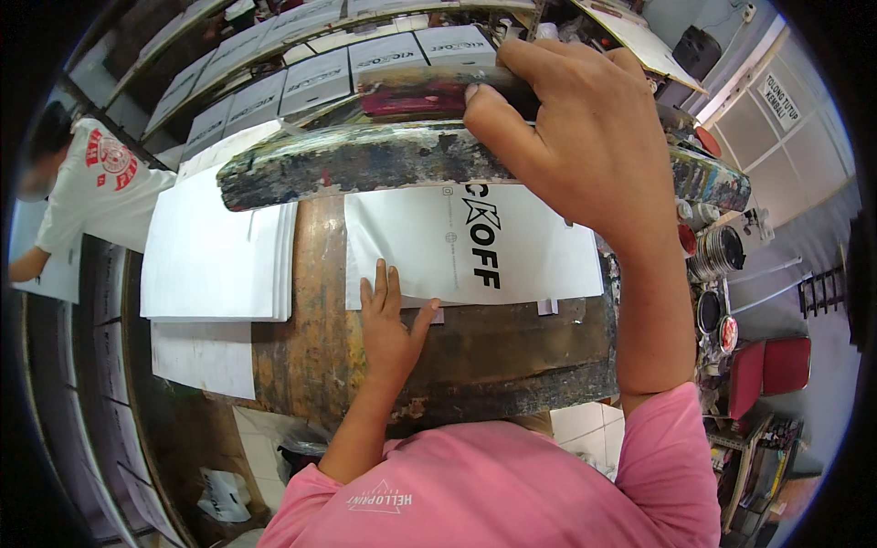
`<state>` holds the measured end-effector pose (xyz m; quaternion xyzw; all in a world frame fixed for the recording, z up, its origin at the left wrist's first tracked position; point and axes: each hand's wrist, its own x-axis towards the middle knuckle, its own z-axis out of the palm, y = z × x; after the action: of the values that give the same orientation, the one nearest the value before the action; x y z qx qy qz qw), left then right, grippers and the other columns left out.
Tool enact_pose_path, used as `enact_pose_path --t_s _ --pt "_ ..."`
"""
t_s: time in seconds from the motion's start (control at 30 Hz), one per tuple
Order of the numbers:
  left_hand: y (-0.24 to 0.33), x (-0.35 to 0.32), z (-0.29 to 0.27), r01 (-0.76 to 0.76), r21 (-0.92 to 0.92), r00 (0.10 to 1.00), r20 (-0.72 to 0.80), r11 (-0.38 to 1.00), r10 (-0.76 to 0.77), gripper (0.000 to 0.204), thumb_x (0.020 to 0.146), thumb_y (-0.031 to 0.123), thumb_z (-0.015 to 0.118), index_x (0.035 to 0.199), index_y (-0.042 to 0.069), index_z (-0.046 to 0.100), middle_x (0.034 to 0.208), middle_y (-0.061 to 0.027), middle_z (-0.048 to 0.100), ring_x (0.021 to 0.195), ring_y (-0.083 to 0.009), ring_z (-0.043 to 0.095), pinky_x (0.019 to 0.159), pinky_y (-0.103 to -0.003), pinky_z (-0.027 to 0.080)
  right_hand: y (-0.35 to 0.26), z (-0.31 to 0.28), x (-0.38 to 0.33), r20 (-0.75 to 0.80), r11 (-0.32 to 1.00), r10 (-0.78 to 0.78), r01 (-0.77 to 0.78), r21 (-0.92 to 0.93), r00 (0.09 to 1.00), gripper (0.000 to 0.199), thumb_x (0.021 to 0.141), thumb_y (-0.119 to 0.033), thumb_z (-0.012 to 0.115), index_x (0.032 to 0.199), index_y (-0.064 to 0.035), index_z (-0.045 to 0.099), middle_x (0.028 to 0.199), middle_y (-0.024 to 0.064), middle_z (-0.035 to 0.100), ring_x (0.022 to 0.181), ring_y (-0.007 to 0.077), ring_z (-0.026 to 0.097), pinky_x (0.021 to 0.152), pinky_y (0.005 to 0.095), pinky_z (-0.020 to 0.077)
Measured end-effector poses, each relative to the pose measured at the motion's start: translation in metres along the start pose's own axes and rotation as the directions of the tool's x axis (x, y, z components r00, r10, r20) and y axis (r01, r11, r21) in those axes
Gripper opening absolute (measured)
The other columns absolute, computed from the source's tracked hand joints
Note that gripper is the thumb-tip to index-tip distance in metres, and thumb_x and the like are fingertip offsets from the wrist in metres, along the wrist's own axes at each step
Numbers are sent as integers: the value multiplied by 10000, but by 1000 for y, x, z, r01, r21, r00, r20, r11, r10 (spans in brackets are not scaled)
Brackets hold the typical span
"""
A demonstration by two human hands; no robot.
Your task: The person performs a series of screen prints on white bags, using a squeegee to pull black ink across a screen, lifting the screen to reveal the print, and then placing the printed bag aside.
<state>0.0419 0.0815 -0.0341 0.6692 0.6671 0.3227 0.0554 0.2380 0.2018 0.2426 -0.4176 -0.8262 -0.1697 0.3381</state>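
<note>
White printed sheet (466, 242) lies crosswise under my flat, open left hand (388, 324); my right hand (575, 128) clamps the squeegee (365, 160) just beyond it.

Squeegee (365, 160): dark blade edge, smeared with grey, black and off-white ink, with a red-maroon patch on the handle above. Sheet (457, 242) under it: white with bold black lettering running sideways. Paper stack (215, 260) to the left: plain white. Worktable (493, 356): brown, mottled with rust-orange streaks and black ink stains at the near edge. Boxes (315, 78) at the back: white with black print. Wearer's sleeve (667, 457): pink; shirt carries a small white logo. Other person's shirt (96, 183): white with a red graphic. Chair (772, 370) at right: red.
</note>
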Motion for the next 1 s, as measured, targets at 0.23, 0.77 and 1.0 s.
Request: enact_pose_path --t_s 0.23,0.77,1.0 --pt "-40 11 -2 245 -294 904 -276 924 -327 496 957 127 734 1402 -32 587 1462 -318 494 1319 -422 518 1047 -475 476 1 6 -6 -62 1000 -2 1 -10 998 420 858 -416 605 742 -23 696 729 164 676 739 347 663 832 493 438" --pt "-44 18 -25 55 246 924 -381 968 44 195 973 141 685 1131 48 752 1040 -182 702 925 -392 673 822 -458 536 -6 0 -10 53 999 45 -45 -7 998 424 890 -394 568 815 8 680 816 182 670 849 363 641 915 502 427" --pt "-37 38 -25 161 -106 967 -185 981 -178 262 969 134 690 1205 25 722 1042 -173 688 918 -373 664 827 -446 540 -8 -3 -6 58 998 61 -61 11 996 431 884 -405 576 816 9 677 806 182 668 869 375 648 891 481 436"
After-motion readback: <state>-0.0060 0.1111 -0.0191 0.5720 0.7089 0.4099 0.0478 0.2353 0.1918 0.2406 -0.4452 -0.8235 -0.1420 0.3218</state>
